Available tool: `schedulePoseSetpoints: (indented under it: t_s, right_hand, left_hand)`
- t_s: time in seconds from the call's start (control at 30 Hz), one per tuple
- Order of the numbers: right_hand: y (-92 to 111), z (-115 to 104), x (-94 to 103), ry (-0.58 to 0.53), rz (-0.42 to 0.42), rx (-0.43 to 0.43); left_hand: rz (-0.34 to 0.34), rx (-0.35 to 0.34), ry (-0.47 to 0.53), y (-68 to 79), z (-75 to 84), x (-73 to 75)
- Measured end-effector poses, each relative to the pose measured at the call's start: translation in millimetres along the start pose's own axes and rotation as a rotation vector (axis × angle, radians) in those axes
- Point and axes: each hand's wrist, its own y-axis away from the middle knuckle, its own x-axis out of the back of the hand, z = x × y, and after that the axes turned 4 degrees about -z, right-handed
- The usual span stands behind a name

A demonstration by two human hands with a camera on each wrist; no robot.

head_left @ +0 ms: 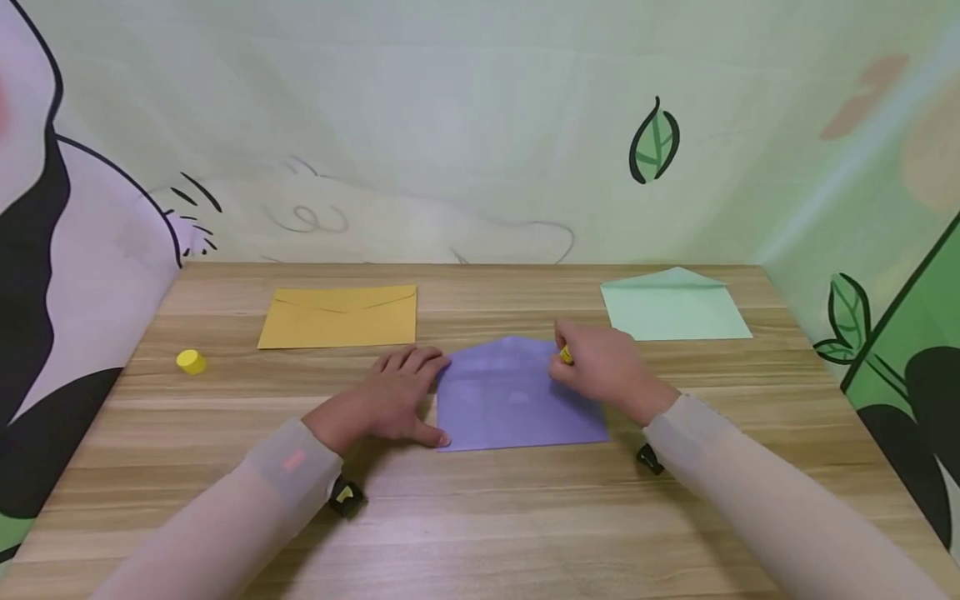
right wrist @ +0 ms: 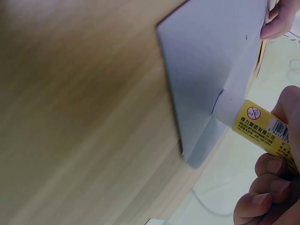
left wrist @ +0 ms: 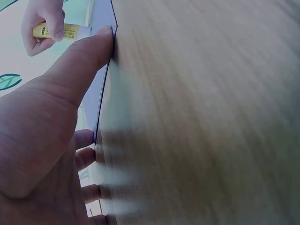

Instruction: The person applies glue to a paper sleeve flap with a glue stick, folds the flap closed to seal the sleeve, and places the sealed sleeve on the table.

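A purple envelope [head_left: 517, 400] lies on the wooden table with its flap raised toward the back. My right hand [head_left: 606, 367] grips a yellow glue stick [right wrist: 265, 125] with its cap off. In the right wrist view the stick's white end meets the envelope near the flap fold. My left hand [head_left: 393, 396] rests at the envelope's left side, fingers spread, with the thumb on the near left corner. In the left wrist view, the thumb [left wrist: 86, 58] presses along the envelope's edge.
A yellow cap [head_left: 191, 362] sits at the table's left. Behind my left hand lies a closed mustard-yellow envelope [head_left: 341, 318]. A mint-green envelope [head_left: 675, 312] with its flap up lies at the back right. A printed cloth wall [head_left: 450, 125] stands behind the table.
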Motion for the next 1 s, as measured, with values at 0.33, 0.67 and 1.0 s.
schedulePoseSetpoints:
  t_s: [0.33, 0.67, 1.0]
  right_hand:
    - [7, 17, 2.2, -0.001, -0.011, -0.041]
    - [15, 26, 8.3, 0.004, -0.004, -0.022]
    - [14, 27, 8.2, -0.009, -0.002, -0.018]
  left_hand:
    - [-0.017, 0.009, 0.010, 0.7, -0.1, -0.1]
    - [0.006, -0.008, 0.007, -0.1, -0.9, -1.6]
    - [0.004, -0.002, 0.008, 1.4, 0.8, 0.3]
